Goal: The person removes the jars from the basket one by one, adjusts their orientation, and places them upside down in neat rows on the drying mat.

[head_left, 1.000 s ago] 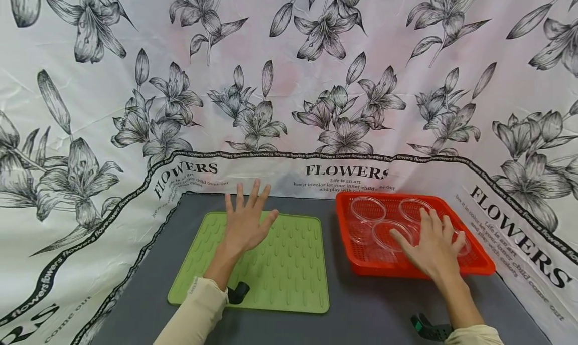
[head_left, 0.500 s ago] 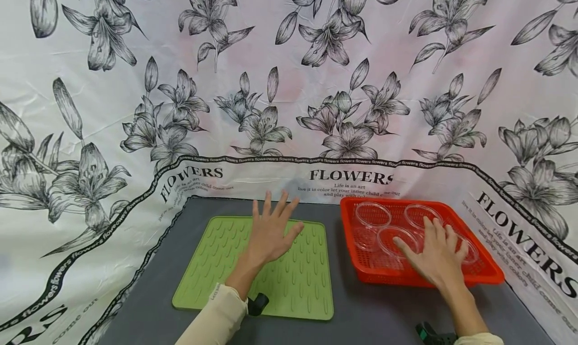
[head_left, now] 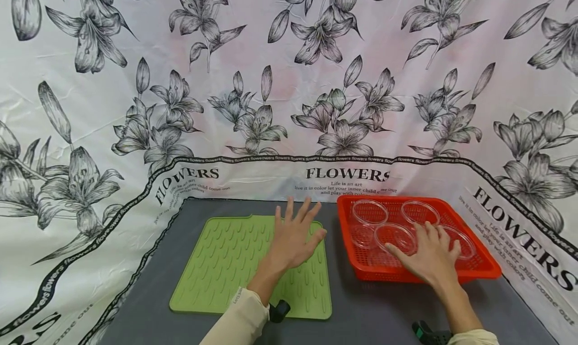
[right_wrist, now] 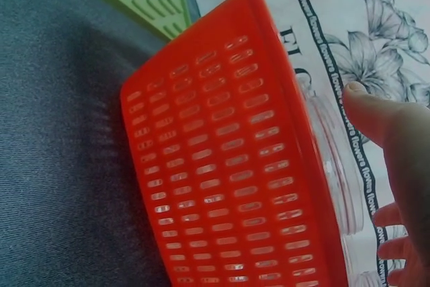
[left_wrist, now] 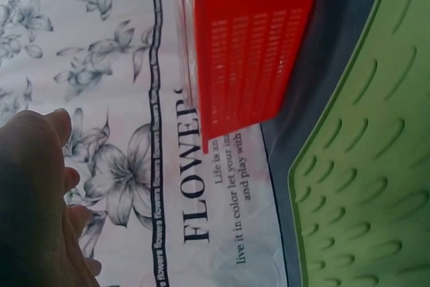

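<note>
My left hand (head_left: 292, 242), fingers spread and straight, hovers over the right part of a green ridged mat (head_left: 226, 265) in the head view. It holds nothing. Over the front right of a red slatted plastic basket (head_left: 375, 271) is my right hand (head_left: 431, 259), its fingers spread and slightly bent. Several clear round plastic containers (head_left: 370, 213) stand inside the basket, and the right hand partly covers some of them. In the right wrist view the thumb (right_wrist: 373, 113) is beside the container rims (right_wrist: 339, 166); whether any finger touches them I cannot tell.
Mat and basket lie on a dark grey tabletop (head_left: 356, 315), with a strip of it between them. White cloth (head_left: 253, 184) with printed lilies and lettering hangs behind and along both sides. Each wrist wears a black device (head_left: 280, 311).
My left hand has moved right across the mat, toward the basket. The right hand stays over the basket, with little movement. Mat, basket and containers have not moved on the table.
</note>
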Demonstrator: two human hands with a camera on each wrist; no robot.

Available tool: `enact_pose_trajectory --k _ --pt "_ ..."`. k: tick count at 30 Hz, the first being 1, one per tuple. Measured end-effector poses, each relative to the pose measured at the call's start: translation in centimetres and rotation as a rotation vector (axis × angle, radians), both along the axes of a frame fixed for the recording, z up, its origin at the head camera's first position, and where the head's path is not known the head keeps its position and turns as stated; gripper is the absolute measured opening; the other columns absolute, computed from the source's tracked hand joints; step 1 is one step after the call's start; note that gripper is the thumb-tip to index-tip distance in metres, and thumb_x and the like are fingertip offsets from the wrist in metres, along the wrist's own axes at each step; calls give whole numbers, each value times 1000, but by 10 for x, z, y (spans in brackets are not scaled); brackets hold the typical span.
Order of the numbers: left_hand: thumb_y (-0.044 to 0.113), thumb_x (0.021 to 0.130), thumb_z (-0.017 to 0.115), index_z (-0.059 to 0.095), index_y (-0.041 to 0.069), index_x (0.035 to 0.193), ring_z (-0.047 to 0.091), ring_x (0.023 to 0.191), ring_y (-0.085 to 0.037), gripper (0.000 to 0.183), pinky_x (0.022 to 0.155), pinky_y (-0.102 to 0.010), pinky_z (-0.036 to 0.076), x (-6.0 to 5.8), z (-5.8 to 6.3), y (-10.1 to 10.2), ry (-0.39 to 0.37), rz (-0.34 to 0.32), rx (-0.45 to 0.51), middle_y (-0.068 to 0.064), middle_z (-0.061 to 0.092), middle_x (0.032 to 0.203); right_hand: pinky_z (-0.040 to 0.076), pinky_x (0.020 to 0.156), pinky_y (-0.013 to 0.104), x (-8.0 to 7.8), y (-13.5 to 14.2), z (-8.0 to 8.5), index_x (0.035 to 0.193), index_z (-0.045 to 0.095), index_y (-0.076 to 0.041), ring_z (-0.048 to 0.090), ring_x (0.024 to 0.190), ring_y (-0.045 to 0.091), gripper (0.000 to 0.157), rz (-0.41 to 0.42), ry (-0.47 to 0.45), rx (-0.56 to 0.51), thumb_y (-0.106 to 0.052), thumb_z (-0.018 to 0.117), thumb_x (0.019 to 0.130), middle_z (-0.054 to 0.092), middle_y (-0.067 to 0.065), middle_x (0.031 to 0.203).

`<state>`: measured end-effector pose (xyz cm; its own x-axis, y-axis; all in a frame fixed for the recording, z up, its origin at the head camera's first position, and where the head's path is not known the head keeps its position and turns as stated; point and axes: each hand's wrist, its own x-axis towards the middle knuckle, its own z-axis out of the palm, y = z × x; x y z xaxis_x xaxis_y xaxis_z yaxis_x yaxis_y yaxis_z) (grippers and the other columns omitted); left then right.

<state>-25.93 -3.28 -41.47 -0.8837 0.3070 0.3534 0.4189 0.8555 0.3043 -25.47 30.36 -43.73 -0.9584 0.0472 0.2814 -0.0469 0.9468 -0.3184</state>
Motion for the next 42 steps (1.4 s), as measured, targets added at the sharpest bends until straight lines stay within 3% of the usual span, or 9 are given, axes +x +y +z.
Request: enact_pose_trajectory --k 12,18,30,42 --pt "59 105 38 24 33 163 5 160 -37 65 126 -64 15 5 -12 29 -10 -38 -7 3 20 172 6 104 87 -2 -2 -6 153 32 6 16 139 61 117 10 -39 5 -81 59 81 29 39 152" --pt "57 105 40 29 31 162 12 159 -37 64 126 -61 20 7 -16 39 24 -61 14 3 24 171 2 105 88 -3 -2 -5 153 31 11 12 142 61 122 23 -51 16 -82 60 79 28 40 152" --pt "57 105 37 27 33 162 12 159 -36 62 126 -60 19 9 -16 50 16 -67 2 5 23 171 -1 104 89 -6 -2 -8 147 37 15 12 139 63 125 22 -70 35 -84 61 76 28 43 150" --pt "56 105 39 28 34 162 11 160 -36 62 126 -61 19 11 -20 51 23 -79 13 3 25 170 -3 105 88 -6 -5 -10 144 42 15 14 140 61 120 18 -34 17 -81 65 75 32 40 150"
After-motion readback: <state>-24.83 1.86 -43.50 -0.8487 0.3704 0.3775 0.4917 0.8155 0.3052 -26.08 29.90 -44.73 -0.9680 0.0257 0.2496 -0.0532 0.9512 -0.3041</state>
